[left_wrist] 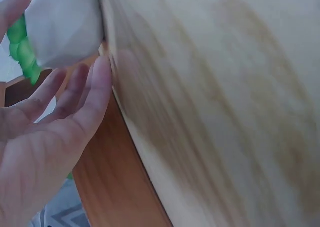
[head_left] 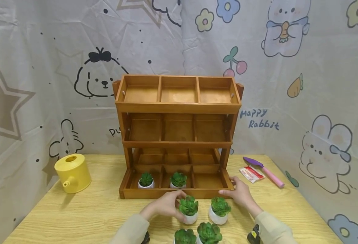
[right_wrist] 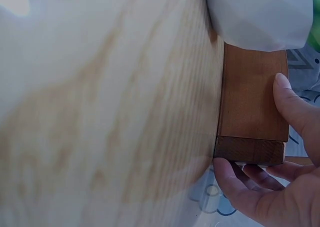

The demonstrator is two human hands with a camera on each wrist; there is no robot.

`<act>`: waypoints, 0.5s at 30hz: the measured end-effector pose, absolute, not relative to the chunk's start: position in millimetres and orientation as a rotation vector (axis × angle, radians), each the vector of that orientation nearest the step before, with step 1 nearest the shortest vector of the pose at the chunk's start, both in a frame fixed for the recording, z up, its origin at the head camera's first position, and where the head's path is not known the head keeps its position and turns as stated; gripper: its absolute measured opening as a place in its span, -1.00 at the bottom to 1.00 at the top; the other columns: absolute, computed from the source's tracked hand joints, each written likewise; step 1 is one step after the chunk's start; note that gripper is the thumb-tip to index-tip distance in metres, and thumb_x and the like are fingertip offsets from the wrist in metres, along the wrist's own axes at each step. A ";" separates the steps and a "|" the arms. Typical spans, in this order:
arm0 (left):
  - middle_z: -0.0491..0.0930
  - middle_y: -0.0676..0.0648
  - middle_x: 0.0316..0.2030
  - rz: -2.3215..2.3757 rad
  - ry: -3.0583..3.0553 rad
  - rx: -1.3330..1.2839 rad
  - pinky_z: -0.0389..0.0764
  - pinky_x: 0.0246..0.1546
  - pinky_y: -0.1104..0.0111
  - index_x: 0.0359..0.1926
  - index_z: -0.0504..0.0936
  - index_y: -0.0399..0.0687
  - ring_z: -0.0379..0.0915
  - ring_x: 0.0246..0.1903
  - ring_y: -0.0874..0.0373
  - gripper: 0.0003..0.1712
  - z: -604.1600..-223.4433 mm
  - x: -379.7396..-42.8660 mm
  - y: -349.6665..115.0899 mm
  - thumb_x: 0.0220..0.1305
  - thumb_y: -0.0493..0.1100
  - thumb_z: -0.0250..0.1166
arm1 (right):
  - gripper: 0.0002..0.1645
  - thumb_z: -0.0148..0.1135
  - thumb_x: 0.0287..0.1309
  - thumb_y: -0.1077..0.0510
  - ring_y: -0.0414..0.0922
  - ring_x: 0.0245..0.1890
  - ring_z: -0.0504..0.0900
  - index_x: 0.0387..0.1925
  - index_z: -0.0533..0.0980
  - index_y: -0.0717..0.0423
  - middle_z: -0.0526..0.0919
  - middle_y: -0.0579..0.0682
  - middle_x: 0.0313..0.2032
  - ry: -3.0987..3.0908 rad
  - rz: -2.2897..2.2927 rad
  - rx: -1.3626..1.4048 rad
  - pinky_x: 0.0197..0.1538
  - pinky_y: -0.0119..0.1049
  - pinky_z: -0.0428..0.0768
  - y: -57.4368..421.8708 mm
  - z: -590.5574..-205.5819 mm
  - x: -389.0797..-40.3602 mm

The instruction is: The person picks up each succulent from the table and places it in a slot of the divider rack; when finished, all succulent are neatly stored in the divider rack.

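Note:
A potted succulent (head_left: 188, 207) in a white pot stands before the wooden shelf (head_left: 179, 194). My left hand (head_left: 168, 205) curls round that pot from the left, thumb in front and fingers behind. The left wrist view shows the white pot (left_wrist: 65, 27) between thumb and fingers. At the shelf's lower right corner, my right hand (head_left: 240, 193) grips the bottom tray, thumb on its front board (right_wrist: 255, 94) and fingers round its end. Two potted succulents sit in the bottom tray, one in the left compartment (head_left: 146, 180) and one in the middle (head_left: 178, 180).
Another potted succulent (head_left: 219, 210) stands right of the held one, with two more (head_left: 209, 233) at the near edge. A yellow watering can (head_left: 73, 173) stands left. On the right lie a purple-bladed trowel (head_left: 264, 171) with a pink handle and a red-and-white packet (head_left: 252, 174).

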State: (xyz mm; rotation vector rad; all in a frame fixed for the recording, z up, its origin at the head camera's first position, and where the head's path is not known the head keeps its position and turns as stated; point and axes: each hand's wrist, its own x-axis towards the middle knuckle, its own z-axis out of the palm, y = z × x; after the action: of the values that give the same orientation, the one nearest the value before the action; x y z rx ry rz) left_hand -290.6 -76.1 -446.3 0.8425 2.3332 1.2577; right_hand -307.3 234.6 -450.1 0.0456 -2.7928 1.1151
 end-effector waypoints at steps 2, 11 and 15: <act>0.55 0.01 -0.04 1.236 2.369 0.858 0.54 -0.20 0.43 0.08 0.50 -0.10 0.53 -0.25 0.25 -0.30 -447.6 -291.0 -73.9 -0.16 -0.17 0.55 | 0.01 0.51 -0.13 -0.12 0.23 -0.02 0.55 0.20 0.31 0.43 0.53 0.39 0.02 -2.796 1.113 0.042 0.01 0.08 0.54 234.5 -450.2 -307.5; 0.59 0.15 -0.20 1.167 2.486 0.881 0.51 -0.18 0.46 -0.05 0.56 -0.04 0.48 -0.28 0.37 -0.36 -453.4 -293.1 -65.8 -0.26 -0.11 0.60 | 0.01 0.51 -0.13 -0.13 0.23 -0.02 0.55 0.20 0.31 0.42 0.54 0.38 0.02 -2.799 1.113 0.040 0.00 0.08 0.54 235.1 -451.4 -309.3; 0.60 0.16 -0.21 1.160 2.485 0.892 0.51 -0.18 0.46 -0.05 0.57 -0.03 0.49 -0.28 0.38 -0.36 -454.0 -293.5 -65.3 -0.25 -0.11 0.60 | 0.02 0.51 -0.13 -0.14 0.23 -0.02 0.55 0.20 0.31 0.41 0.54 0.38 0.02 -2.801 1.110 0.037 0.00 0.08 0.54 235.7 -452.2 -309.6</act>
State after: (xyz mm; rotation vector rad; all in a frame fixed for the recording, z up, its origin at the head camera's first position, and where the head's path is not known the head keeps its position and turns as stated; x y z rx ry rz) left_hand -293.5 -65.3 -454.0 0.8922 2.4855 1.1599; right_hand -309.6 235.7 -452.2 0.0374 -2.8012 1.1104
